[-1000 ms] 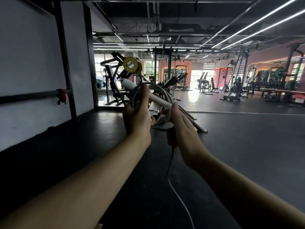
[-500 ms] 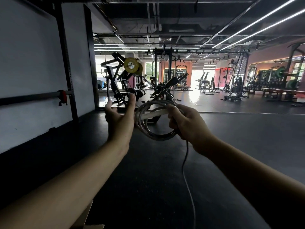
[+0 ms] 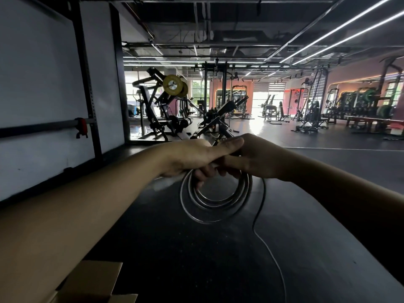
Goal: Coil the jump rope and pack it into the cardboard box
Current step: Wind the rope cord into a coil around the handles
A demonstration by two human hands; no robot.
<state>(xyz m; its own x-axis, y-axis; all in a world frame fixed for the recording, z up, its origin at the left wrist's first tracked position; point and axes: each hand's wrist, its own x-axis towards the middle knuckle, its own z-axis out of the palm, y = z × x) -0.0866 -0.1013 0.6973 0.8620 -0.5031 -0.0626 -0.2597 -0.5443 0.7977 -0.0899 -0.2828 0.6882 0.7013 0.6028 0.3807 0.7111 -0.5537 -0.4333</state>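
The jump rope (image 3: 215, 201) hangs in several silvery loops below my two hands, which meet at the top of the coil. My left hand (image 3: 192, 157) is closed over the top of the loops, thumb stretched to the right, and a pale handle shows blurred under it. My right hand (image 3: 251, 159) grips the coil from the right side. A loose tail of the rope (image 3: 265, 243) trails down from the right hand toward the floor. A flap of the cardboard box (image 3: 91, 283) shows at the bottom left, under my left forearm.
Dark rubber gym floor (image 3: 196, 259) spreads below the hands. A white wall with a black rack upright (image 3: 87, 84) runs along the left. Weight machines (image 3: 170, 110) stand straight ahead, with more equipment at the far right.
My hands have dropped lower and come together. The left hand, open beside the coil a moment ago, now closes over its top. The view tilted down, showing more of the box.
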